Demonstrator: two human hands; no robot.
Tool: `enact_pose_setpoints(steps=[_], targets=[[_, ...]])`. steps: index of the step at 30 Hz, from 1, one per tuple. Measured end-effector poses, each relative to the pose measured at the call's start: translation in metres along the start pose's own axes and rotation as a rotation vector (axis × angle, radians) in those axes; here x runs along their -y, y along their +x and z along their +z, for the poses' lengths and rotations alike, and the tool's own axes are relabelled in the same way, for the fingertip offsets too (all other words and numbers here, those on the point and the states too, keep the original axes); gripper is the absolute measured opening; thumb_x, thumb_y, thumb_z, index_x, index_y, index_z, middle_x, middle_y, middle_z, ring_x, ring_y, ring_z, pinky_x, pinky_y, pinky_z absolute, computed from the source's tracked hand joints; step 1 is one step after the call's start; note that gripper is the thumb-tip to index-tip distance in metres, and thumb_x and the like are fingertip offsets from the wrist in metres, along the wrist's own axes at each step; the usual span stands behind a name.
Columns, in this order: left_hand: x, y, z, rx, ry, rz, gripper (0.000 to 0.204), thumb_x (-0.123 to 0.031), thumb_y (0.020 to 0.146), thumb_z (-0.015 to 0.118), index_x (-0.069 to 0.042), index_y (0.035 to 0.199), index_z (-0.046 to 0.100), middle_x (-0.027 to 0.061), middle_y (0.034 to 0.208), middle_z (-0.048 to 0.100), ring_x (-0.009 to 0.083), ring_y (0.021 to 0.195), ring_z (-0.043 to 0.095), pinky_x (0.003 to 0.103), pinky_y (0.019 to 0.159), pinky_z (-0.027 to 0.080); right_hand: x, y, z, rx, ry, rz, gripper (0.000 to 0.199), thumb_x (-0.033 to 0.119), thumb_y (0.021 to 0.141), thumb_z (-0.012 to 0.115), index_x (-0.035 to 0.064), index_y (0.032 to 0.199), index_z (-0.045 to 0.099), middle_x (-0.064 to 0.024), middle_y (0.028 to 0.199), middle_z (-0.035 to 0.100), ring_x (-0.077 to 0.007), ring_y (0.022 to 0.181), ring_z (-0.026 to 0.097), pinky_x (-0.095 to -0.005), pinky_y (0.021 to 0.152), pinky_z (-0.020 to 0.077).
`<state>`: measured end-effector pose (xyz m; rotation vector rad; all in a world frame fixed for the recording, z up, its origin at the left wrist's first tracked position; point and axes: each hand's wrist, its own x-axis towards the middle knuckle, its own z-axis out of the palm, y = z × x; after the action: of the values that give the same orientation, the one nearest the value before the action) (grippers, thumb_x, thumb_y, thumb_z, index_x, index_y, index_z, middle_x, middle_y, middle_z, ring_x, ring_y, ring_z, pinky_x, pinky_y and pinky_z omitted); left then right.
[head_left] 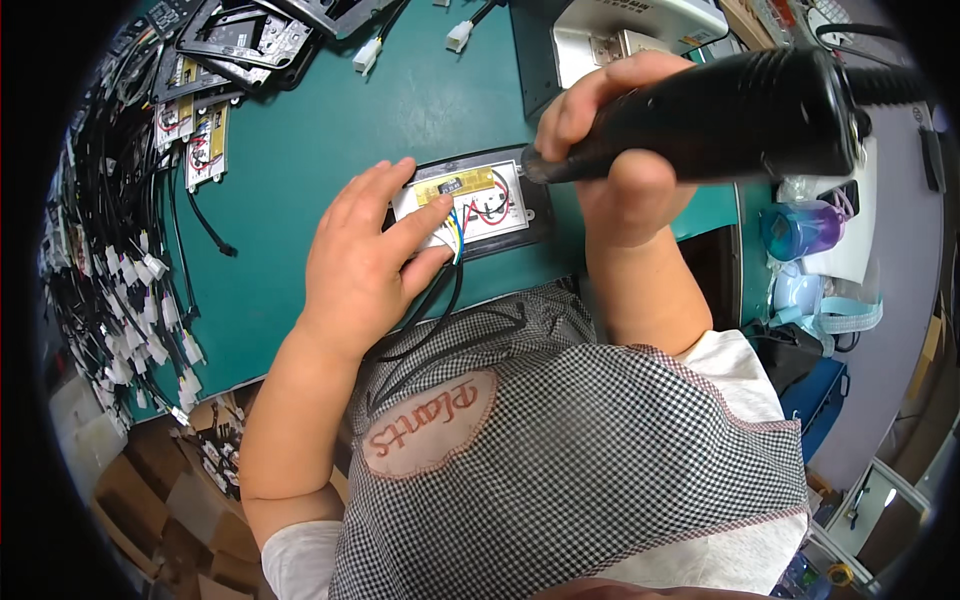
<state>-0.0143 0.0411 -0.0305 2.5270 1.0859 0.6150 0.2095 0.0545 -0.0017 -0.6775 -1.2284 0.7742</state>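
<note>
On the green mat, a black plate-like housing [540, 222] carries a white circuit board [485, 225] with yellow tape across it. Several coloured wires [458, 240] leave the board toward black cables running down over my lap. My left hand [365, 245] spans the housing's left end, its index finger pressing near the tape and its thumb by the wires. Wrapped in my right hand [630, 170] is a thick black electric screwdriver [720, 115], slightly blurred. Its nose points left at the board's far right corner; I cannot tell whether the bit touches a screw.
Many black cables with white connectors [135, 290] heap along the mat's left side. Black metal frames [240, 45] and more taped boards [208, 145] lie at the far left. A silver-fronted device [620, 40] stands at the back. A blue-purple cup [810, 228] is at right.
</note>
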Motion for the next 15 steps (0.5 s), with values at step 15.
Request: enact_pose_setpoints(steps=[15], targets=[[-0.002, 0.002, -0.001, 0.029, 0.001, -0.015, 0.047, -0.014, 0.067, 0.075, -0.014, 0.113, 0.068, 0.0167, 0.131, 0.053, 0.0384, 0.119, 0.051, 0.045, 0.099, 0.042, 0.036, 0.067, -0.075, -0.272, -0.143, -0.392, 0.068, 0.073, 0.081, 0.050, 0.0080, 0.103, 0.055, -0.0089, 0.069, 0.059, -0.0220, 0.053, 0.058, -0.0343, 0.051, 0.0512]])
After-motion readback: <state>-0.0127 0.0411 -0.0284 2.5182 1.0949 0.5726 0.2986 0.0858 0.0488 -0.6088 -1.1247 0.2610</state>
